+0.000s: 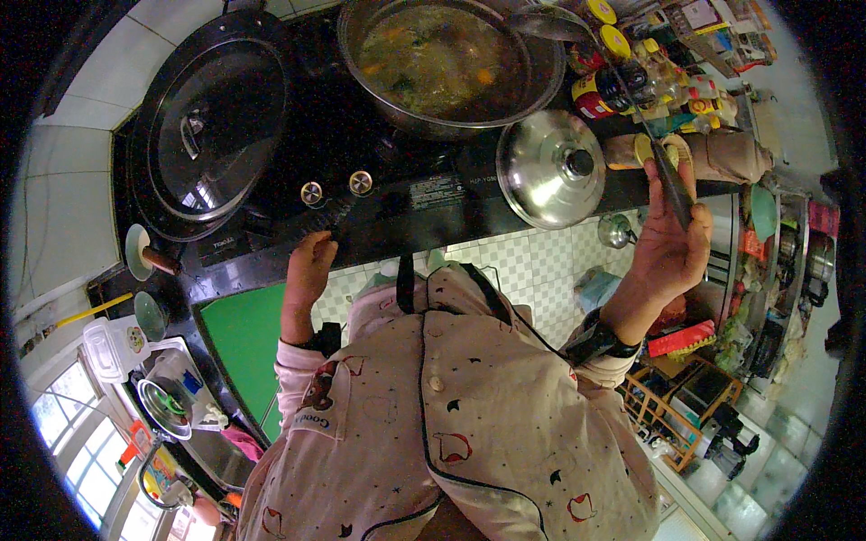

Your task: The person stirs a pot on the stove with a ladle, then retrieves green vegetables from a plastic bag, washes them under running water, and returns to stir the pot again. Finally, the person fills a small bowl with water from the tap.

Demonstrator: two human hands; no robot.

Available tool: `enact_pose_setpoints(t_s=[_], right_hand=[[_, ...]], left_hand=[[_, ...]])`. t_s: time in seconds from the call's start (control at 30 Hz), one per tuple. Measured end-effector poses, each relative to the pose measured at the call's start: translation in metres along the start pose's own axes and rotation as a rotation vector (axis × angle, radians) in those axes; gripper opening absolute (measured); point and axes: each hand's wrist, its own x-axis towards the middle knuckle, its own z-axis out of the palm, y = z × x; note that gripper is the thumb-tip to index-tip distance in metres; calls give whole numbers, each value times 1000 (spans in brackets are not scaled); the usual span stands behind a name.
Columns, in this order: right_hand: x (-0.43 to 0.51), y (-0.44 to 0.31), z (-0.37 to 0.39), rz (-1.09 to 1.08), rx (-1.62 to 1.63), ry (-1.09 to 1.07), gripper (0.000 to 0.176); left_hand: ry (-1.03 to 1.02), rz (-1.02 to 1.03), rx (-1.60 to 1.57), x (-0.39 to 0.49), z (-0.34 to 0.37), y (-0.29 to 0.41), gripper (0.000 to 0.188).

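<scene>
A long-handled metal ladle (551, 24) is in my right hand (666, 237), which grips the dark end of its handle. The ladle's bowl hangs over the right rim of a large metal pot (452, 126) of broth with orange and green pieces. My left hand (313, 260), its fingers curled, is at the front edge of the black gas stove (270, 230), below two round knobs (336, 189). Whether it touches the edge, I cannot tell. A steel lid with a black knob (553, 169) lies on the stove's right part.
A wok with a glass lid (213, 128) sits on the left burner. Sauce bottles (609, 91) crowd the right end of the counter. A green board (243, 345) and a sink (210, 453) are at left. Shelves (788, 270) stand at right.
</scene>
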Motion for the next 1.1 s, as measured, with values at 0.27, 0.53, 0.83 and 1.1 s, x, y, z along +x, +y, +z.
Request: enact_pose_setpoints(t_s=[0.27,0.53,0.83,1.1], right_hand=[[0,-2,-4,1,-30,6,27],[-1,-2,-9,-25,-78,-54,28],[-4,-3,-13,-26,-48,-46,28],[-2,-5,-16,0,-17,-65,26]], left_hand=[[-5,14,-2,-3,5,-6,27],[8,-43,-40,-9,10,-14,27],[33,-61,-81,-19,14,-17,27],[37,-98,-61,-28,15,-5,29]])
